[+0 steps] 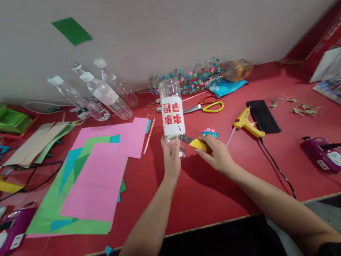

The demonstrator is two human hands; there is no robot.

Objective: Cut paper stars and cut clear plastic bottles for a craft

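My left hand (171,155) is wrapped round the neck end of a clear plastic bottle (172,115), which has a white label with red characters. The bottle is upside down, its cap end toward me and its base pointing away. In my right hand (218,154) is a yellow utility knife (199,144). Its blade (185,139) meets the side of the bottle just below the label, close to my left fingers; whether it has pierced the plastic I cannot tell. Beyond the bottle lie scissors (213,106) with yellow and red handles.
Pink paper sheets (93,184) over green and blue ones cover the left side. Several clear bottles (105,92) stand by the wall. To the right are a yellow glue gun (248,123) with its cord, a black phone (264,116) and a purple power strip (324,153).
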